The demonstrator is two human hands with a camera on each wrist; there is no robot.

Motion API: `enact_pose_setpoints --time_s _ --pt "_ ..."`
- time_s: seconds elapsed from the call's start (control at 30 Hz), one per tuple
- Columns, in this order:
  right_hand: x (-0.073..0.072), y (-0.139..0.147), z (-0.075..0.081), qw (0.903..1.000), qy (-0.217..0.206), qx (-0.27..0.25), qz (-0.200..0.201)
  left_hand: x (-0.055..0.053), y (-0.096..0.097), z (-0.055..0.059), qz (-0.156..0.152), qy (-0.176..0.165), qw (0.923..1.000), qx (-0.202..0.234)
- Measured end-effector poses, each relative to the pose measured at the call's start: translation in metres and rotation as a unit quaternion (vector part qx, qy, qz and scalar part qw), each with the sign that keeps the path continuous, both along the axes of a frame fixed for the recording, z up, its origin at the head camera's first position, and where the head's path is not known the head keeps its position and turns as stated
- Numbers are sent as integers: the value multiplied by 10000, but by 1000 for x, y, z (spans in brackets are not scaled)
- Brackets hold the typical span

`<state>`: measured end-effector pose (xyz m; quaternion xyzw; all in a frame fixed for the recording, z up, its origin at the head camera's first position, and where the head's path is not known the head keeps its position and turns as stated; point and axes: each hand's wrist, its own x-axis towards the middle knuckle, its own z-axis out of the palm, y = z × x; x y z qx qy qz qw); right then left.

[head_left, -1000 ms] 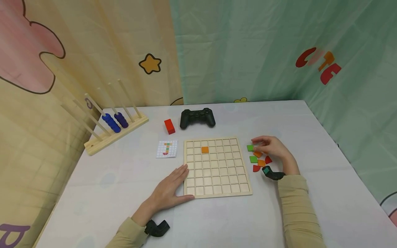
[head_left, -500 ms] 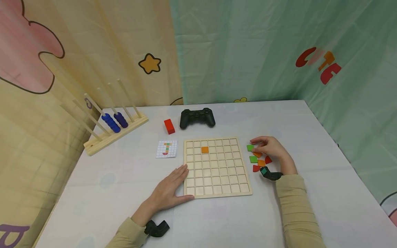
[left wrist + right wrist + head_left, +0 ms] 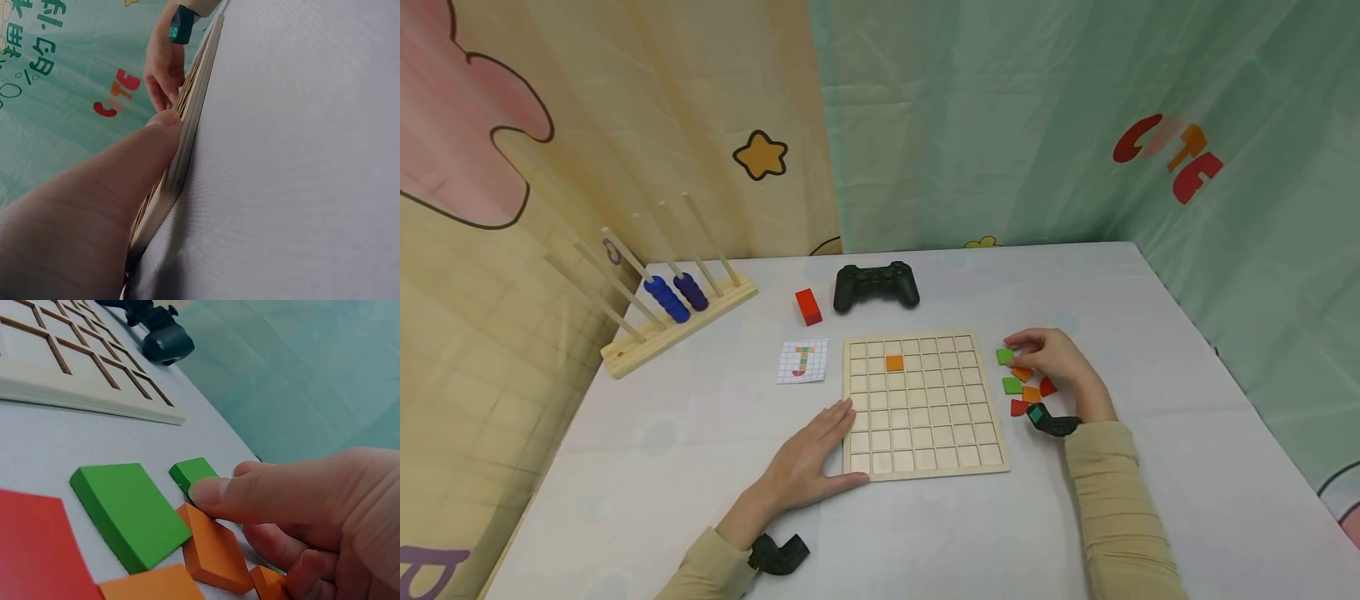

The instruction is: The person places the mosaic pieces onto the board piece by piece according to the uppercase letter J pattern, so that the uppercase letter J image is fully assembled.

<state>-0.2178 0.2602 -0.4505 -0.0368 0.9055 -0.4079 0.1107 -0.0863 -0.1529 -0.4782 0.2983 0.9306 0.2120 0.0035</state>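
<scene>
A square wooden grid board [image 3: 925, 404] lies on the table with an orange square tile [image 3: 895, 363] in one cell. My left hand [image 3: 805, 458] rests at the board's left edge, fingers straight, thumb at the near corner. My right hand [image 3: 1054, 360] is bent over the tiles right of the board. Its thumb tip overlaps a green tile [image 3: 192, 472] in the right wrist view, with the index finger beyond; I cannot tell if they grip it. Close by lie another green tile [image 3: 131, 512], orange tiles [image 3: 215, 550] and red quarter-round tiles [image 3: 1048, 386].
Left of the board is a pattern card [image 3: 802, 361] with a hook-shaped coloured figure. Behind are a red block [image 3: 808, 307] and a black game controller [image 3: 876, 287]. A peg abacus [image 3: 681, 325] with blue and purple beads stands at the back left.
My right hand shifts slightly left at the green tile, and its wrist comes a little closer to the board. My left hand stays at the board's edge.
</scene>
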Motion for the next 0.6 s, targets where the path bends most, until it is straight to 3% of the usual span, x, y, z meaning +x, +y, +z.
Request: enact_pose_setpoints --time_s 0.37,0.6 --pt "1 -6 5 9999 94 -59 44 1 0 0 22 34 10000 22" --pt "0 -18 7 9987 92 -496 61 1 -1 -1 5 -29 10000 24"
